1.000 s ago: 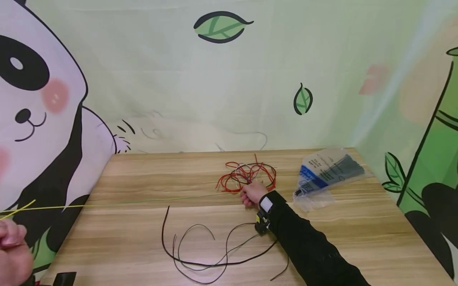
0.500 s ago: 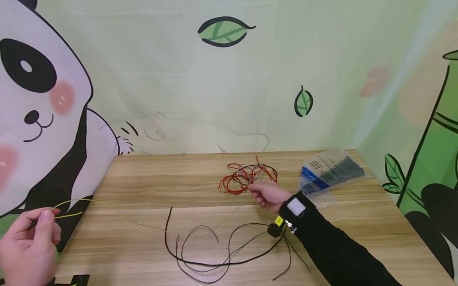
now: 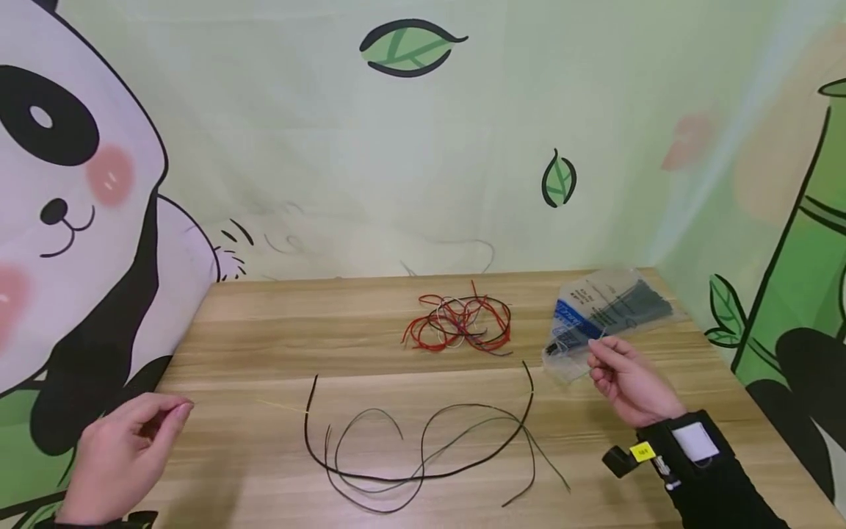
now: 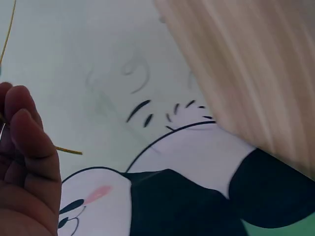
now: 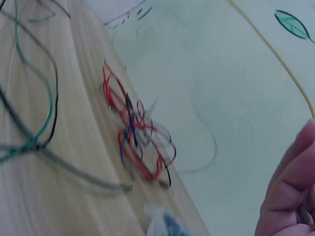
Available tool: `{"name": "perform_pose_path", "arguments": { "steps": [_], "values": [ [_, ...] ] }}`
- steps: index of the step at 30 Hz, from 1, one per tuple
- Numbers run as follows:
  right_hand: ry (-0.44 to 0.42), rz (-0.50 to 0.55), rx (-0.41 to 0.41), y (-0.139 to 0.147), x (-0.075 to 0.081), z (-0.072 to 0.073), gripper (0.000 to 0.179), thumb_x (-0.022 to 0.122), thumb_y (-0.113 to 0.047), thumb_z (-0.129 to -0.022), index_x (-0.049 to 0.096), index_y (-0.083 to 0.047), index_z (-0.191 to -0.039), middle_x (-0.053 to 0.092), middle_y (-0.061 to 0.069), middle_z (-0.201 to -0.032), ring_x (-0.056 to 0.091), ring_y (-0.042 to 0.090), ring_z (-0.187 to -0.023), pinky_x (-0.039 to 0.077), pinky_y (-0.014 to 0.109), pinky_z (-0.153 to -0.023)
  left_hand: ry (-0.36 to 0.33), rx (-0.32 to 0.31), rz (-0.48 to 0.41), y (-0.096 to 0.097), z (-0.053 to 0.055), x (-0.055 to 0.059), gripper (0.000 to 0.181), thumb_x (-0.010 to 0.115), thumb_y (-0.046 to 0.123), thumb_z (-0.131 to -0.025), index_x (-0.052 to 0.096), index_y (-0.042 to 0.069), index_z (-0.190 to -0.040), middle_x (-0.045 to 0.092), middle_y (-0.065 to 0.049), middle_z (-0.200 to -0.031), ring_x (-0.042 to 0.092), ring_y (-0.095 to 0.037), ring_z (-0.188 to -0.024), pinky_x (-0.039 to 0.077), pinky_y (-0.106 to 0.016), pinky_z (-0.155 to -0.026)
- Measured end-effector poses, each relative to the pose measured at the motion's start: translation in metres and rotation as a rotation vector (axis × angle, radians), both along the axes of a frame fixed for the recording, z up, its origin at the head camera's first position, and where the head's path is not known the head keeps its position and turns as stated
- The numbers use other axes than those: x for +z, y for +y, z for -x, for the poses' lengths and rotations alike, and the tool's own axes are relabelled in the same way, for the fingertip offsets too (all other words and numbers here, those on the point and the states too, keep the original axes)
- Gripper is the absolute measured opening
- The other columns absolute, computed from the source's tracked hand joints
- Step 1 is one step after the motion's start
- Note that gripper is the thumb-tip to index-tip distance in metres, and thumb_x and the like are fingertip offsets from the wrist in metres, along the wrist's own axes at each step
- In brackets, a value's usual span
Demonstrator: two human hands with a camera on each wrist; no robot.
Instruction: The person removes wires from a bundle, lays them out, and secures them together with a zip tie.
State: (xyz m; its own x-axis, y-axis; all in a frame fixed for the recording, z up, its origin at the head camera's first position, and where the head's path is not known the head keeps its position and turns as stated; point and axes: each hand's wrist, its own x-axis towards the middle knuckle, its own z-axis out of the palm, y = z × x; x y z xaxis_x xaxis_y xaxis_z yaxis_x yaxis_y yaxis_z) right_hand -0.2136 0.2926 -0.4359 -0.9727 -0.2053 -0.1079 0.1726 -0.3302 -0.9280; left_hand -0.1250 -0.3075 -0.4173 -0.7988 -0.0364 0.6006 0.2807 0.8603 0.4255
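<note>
Left wrist only: yellow wire (image 4: 70, 150) tip

- A clear plastic bag (image 3: 573, 317) lies on the wooden table (image 3: 277, 330), right of centre.
- A panda print (image 3: 125, 125) fills the left side.
- A printed leaf (image 3: 411, 50) sits at top centre.
- A green bamboo drawing (image 3: 809, 242) stands at the right edge.

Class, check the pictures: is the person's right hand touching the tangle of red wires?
Apart. The head view shows bare tabletop between the right hand and the tangle of red wires.
</note>
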Motion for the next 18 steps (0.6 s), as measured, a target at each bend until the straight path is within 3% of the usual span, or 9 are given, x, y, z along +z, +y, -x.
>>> {"name": "perform_pose_path", "arguments": {
  "steps": [3, 9, 15, 18],
  "values": [
    [-0.011, -0.063, -0.14, 0.012, -0.011, -0.011, 0.018, 0.052, -0.017, -0.105, 0.06, -0.019, -0.089, 0.067, -0.009, -0.077, 0.061, 0.0, -0.065, 0.051, 0.013, -0.058, -0.015, -0.071, 0.083, -0.006, 0.003, -0.013, 0.026, 0.081, -0.01, -0.072, 0.074, 0.012, -0.085, 0.06, 0.008, -0.073, 0.041, 0.013, -0.065, 0.036, -0.007, -0.057],
    [-0.057, -0.295, -0.348, 0.022, -0.025, -0.021, 0.015, 0.06, -0.018, -0.101, 0.056, -0.018, -0.087, 0.069, -0.01, -0.073, 0.063, 0.001, -0.063, 0.052, 0.016, -0.058, -0.151, -0.149, 0.177, -0.007, 0.011, -0.038, 0.023, 0.082, -0.003, -0.074, 0.074, 0.017, -0.081, 0.063, 0.012, -0.075, 0.042, 0.009, -0.062, 0.034, -0.01, -0.055],
    [-0.133, -0.51, -0.315, 0.025, -0.04, -0.025, 0.015, 0.056, -0.013, -0.103, 0.052, -0.011, -0.089, 0.068, -0.013, -0.07, 0.063, 0.001, -0.065, 0.052, 0.018, -0.061, -0.239, -0.175, 0.195, -0.006, 0.014, -0.057, 0.018, 0.081, 0.0, -0.077, 0.073, 0.015, -0.079, 0.062, 0.014, -0.072, 0.042, 0.01, -0.064, 0.036, -0.014, -0.055],
    [-0.157, -0.557, -0.284, 0.026, -0.047, -0.027, 0.014, 0.056, -0.012, -0.103, 0.051, -0.009, -0.09, 0.067, -0.013, -0.069, 0.063, 0.0, -0.065, 0.052, 0.018, -0.061, -0.274, -0.172, 0.197, -0.007, 0.015, -0.06, 0.016, 0.08, 0.001, -0.079, 0.073, 0.016, -0.08, 0.064, 0.013, -0.074, 0.043, 0.01, -0.064, 0.038, -0.018, -0.055]
  ]
}}
